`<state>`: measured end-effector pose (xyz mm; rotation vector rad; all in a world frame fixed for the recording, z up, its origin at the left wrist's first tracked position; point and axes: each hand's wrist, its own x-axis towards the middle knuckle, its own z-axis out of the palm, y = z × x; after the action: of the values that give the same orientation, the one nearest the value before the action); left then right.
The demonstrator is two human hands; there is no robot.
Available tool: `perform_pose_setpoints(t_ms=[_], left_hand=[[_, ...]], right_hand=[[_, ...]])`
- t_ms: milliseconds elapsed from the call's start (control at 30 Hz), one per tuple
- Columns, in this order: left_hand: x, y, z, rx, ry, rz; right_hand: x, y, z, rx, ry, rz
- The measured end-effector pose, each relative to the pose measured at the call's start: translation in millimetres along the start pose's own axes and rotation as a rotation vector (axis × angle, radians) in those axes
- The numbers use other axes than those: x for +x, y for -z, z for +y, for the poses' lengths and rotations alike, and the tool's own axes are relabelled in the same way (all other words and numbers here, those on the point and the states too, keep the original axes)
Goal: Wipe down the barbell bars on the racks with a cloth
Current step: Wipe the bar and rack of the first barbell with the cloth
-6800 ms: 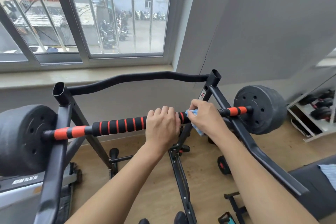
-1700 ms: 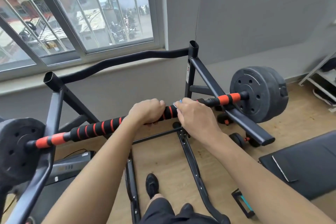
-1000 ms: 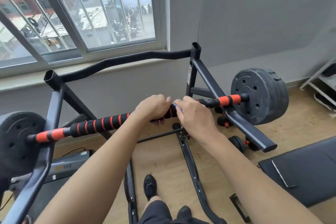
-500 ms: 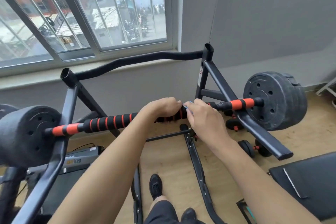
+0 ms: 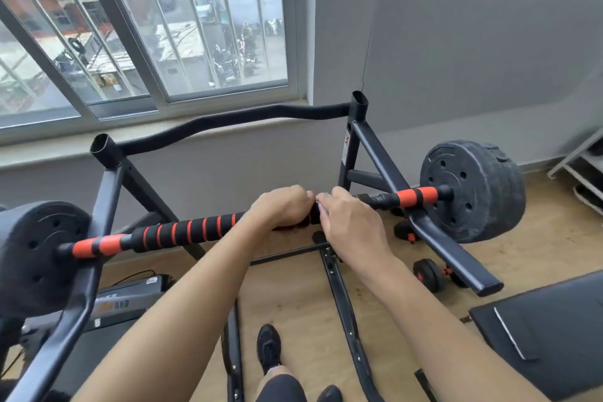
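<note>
A barbell bar (image 5: 189, 232) with black and orange foam grips lies across a black rack (image 5: 107, 186), with black weight plates (image 5: 470, 189) on both ends. My left hand (image 5: 284, 207) grips the middle of the bar from above. Right beside it, almost touching, my right hand (image 5: 352, 225) is wrapped round the bar with a blue cloth (image 5: 323, 208) under the fingers; only a sliver of the cloth shows at the knuckles.
The rack's right arm (image 5: 456, 251) juts toward me. Small dumbbells (image 5: 427, 274) lie on the wooden floor under it. A dark padded bench (image 5: 554, 330) sits at right, a treadmill (image 5: 124, 300) at lower left, a white shelf (image 5: 584, 166) at far right, a window behind.
My right hand with the cloth has slid left along the bar until it meets my left hand. The left hand has kept its grip; my head has shifted a little.
</note>
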<state>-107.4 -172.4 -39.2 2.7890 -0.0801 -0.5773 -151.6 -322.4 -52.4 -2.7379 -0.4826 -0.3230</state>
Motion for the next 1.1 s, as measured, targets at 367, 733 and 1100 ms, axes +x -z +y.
perform_pose_setpoints(t_ms=[367,733,1100], left_hand=[[-12.6,-51.2,-14.4,0.409,-0.147,0.687],[18.1,17.3,-5.3,-0.367,0.119,-0.179],[-13.4,-56.1,-12.9,0.34,-0.14,0.907]], right_hand=[[13.0,2.3,5.7,0.031,0.003,-0.076],[-3.6,-7.4,4.3,0.129,0.005,0.018],[-9.1,-1.7,13.1,0.139,0.034,0.064]])
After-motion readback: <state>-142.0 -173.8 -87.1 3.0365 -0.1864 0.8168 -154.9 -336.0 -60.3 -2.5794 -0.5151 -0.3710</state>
